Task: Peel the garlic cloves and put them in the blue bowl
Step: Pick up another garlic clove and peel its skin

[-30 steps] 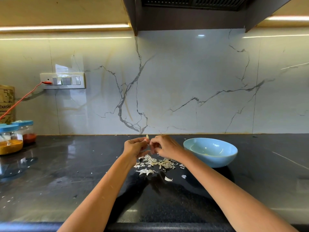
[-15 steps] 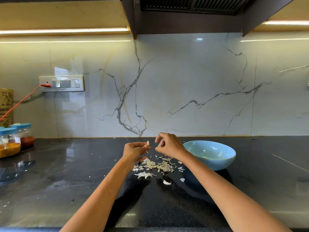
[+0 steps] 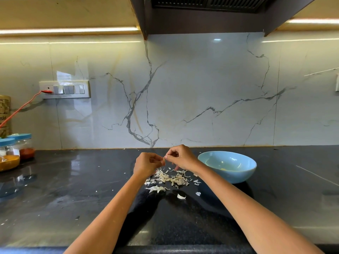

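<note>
**Lighting and picture quality**

The scene is brightly lit by warm light strips (image 3: 67, 30) under the far cabinets. Glare is thrown on the glossy countertop (image 3: 73, 180) and backsplash (image 3: 201, 88). Straight edges are bowed by wide-angle distortion; focus is sharp.

Small garlic clove (image 3: 164, 158) pinched between both hands, left of upright blue bowl (image 3: 236, 175).

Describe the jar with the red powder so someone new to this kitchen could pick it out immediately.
Start at the switch plate on the marble wall and follow its red cord down to the left end of the black counter. Two blue-lidded clear jars stand there. The red powder jar is the one nearer the wall; its neighbour, the yellow powder jar, stands in front, holding yellow-orange powder.
</note>
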